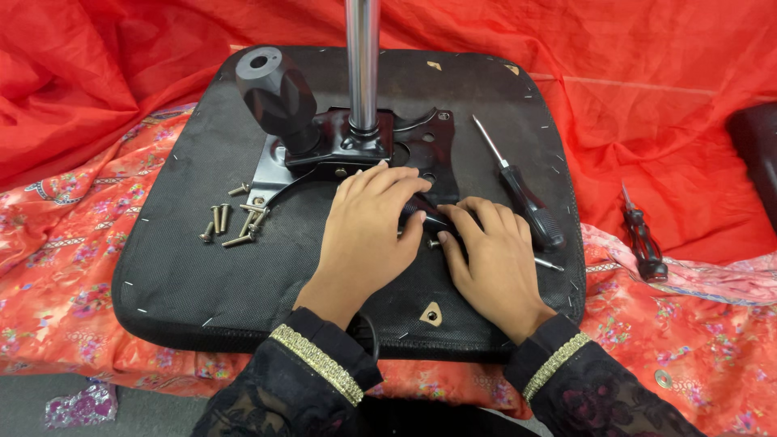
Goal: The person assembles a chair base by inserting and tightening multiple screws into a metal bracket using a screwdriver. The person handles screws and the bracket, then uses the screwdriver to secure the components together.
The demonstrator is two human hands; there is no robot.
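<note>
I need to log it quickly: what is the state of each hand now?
Left hand: closed on a dark tool handle.
Right hand: fingers on the same handle; grip cannot be told.

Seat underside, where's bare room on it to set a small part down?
Free: the near-left stretch of the seat underside, between the loose screws and the left hand. Also the far-right corner beyond the black-handled screwdriver. Crowded: around the metal plate and both hands.

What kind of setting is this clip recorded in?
Probably a home or makeshift floor workspace, not a fitted workshop: an upturned chair seat lies on red cloth and floral fabric, with loose screws and a screwdriver beside it.
</note>
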